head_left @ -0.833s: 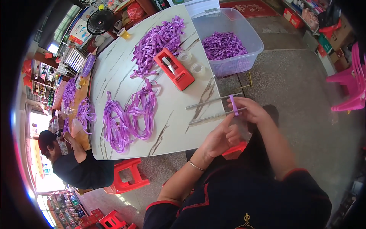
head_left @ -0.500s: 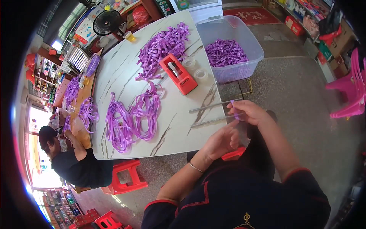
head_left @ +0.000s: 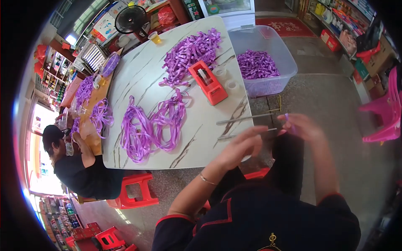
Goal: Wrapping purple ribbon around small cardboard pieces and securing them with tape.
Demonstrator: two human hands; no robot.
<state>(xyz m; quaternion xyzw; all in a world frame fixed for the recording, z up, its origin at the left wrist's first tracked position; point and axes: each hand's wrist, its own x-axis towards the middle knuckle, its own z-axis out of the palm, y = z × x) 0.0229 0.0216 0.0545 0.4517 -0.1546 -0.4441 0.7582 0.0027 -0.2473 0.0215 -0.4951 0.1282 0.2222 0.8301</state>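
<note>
My right hand (head_left: 305, 127), smeared by motion, is off the table's right edge with a short purple ribbon piece (head_left: 288, 119) pinched in its fingers. The ribbon is apart from the ends of two thin metal rods (head_left: 243, 119), which jut out over that edge. Beside the nearer rod, my left hand (head_left: 242, 149) is open, fingers loosely stretched toward the right, and nothing shows in it. Two looped bundles of long purple ribbon (head_left: 137, 133) lie on the marbled white table (head_left: 201, 144). Behind them spreads a pile of short purple ribbon pieces (head_left: 190, 52).
A red tape dispenser (head_left: 211, 85) stands near small clear round containers (head_left: 231, 85). Past the right edge is a translucent bin (head_left: 280, 58) holding purple ribbon pieces. A co-worker (head_left: 83, 167) sits at the left by a wooden table, near a red stool (head_left: 136, 192).
My right hand has moved right, taking the purple ribbon piece off the rod ends. My left hand's fingers have stretched out near the rods. The whole view has shifted slightly.
</note>
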